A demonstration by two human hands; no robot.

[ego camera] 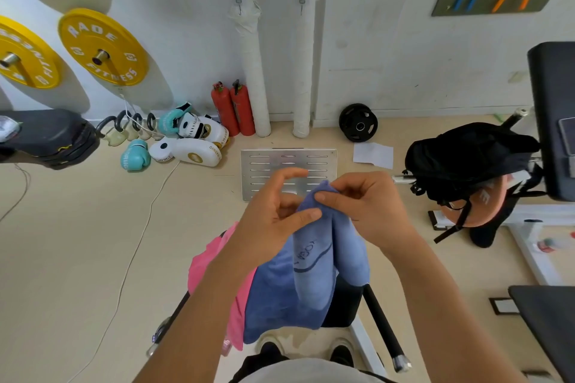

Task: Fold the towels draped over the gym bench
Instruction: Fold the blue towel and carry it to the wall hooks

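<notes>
A: Hands? 
B: Left hand (277, 211) and right hand (364, 205) both pinch the blue towel (311, 267) at its raised top edge.

A: Below them? 
B: Pink towel (214, 258) on the bench (345, 305).

A: Risk? 
B: Bunched corners; fold likely skews.

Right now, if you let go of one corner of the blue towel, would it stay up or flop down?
Probably flop: the blue towel already hangs limp in folds below both hands. It looks light, since the right hand and left hand lift it with fingertip pinches.
</notes>
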